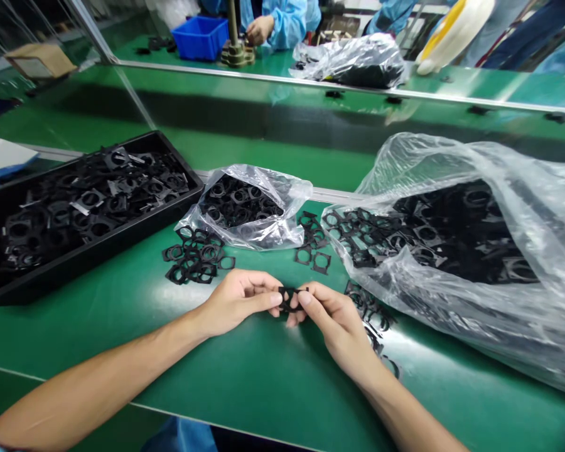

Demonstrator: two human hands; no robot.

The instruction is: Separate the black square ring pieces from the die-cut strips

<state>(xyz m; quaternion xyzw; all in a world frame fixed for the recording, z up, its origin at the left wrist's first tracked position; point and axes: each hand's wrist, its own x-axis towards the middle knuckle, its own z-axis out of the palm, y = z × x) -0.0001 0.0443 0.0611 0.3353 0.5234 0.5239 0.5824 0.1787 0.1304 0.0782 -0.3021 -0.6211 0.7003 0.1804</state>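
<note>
Between my two hands, over the green table, is a small black plastic frame [292, 300] with a round opening. My left hand [245, 299] pinches its left end between thumb and fingers. Its right end is gripped by my right hand [332, 312], thumb on top. Whether it is one part or two pressed together, I cannot tell. Loose black ring frames [198, 254] lie in a pile just beyond my left hand. More black frames [370, 307] are scattered beside my right hand, partly hidden by it.
A black tray [174, 147] full of black parts stands at the left. A small clear bag [282, 229] and a large clear bag [452, 314] hold more frames. Across the metal rail, a co-worker's hand [260, 29] is near a blue bin [200, 39].
</note>
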